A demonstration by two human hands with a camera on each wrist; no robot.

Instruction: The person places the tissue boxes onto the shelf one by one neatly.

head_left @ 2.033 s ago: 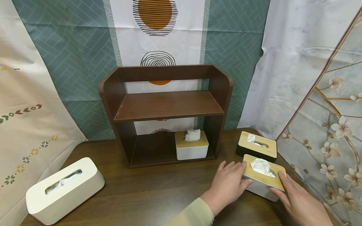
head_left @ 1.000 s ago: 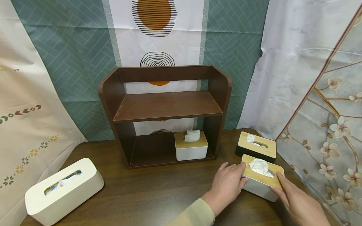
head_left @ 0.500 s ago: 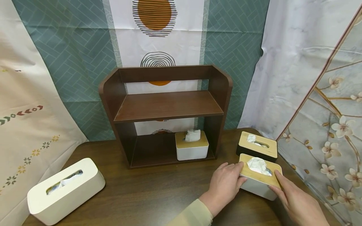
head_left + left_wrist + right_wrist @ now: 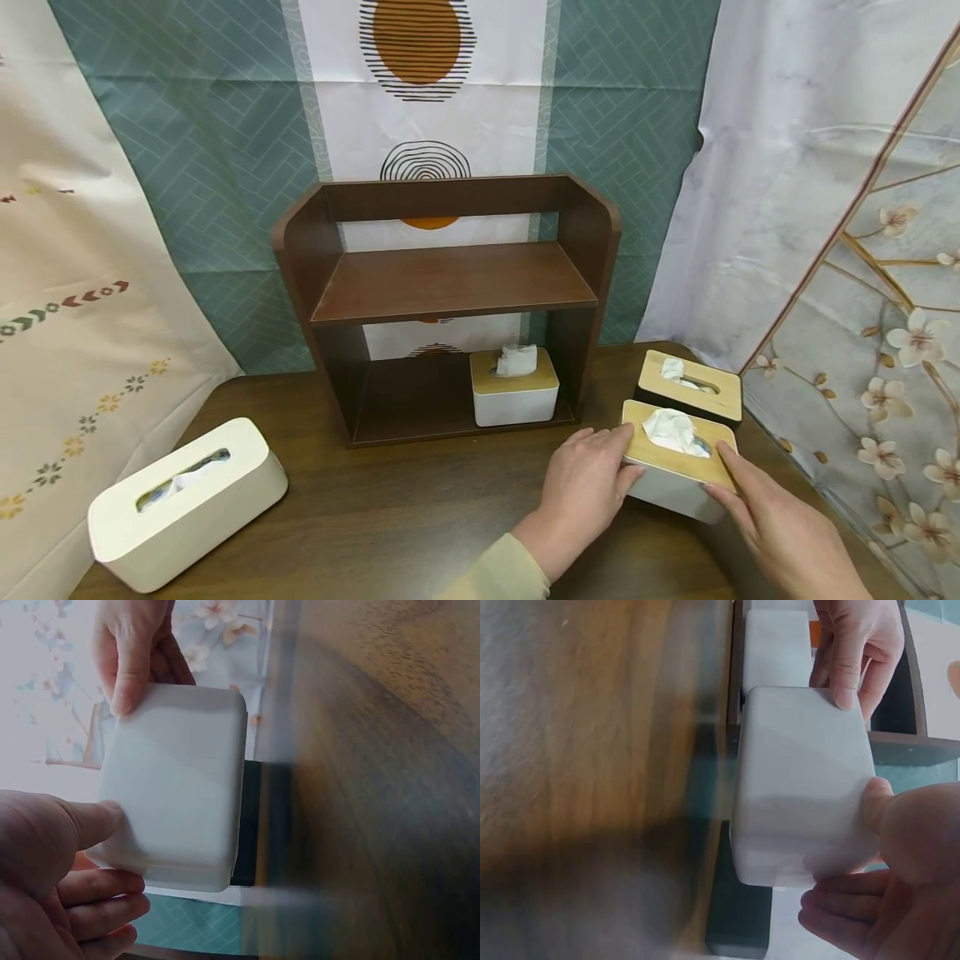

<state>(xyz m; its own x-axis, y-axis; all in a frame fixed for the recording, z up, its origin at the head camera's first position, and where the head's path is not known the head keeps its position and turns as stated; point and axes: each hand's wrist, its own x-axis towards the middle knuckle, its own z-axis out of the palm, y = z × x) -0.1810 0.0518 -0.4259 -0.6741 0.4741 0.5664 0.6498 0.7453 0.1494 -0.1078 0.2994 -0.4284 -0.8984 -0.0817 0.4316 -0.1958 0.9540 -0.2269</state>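
- Lettering or brand marks: none can be read on any box or on the shelf.
- White rectangular tissue box with a pale wooden lid (image 4: 678, 462), a tuft of tissue poking from its slot, sits at the right side of the dark wooden worktop (image 4: 390, 517), held between both hands.
- Left hand (image 4: 585, 487) grips the box's left end: thumb curled onto the near white wall, fingers (image 4: 97, 889) bent round the end.
- Right hand (image 4: 780, 525) grips the right end, thumb pressed on the white side and fingers (image 4: 731, 467) lying over the lid's edge.
- Black tissue box with a wooden lid (image 4: 690, 387) stands just behind the held one; whether the two touch cannot be told.
- Small white tissue box with a wooden lid (image 4: 514, 387) stands in the lower compartment of the dark brown two-tier wooden shelf (image 4: 450, 287), at its right.
- Large all-white tissue box (image 4: 187, 500) lies well apart at the worktop's left front.
- Patterned cloth hangings (image 4: 225, 125) form the backdrop.
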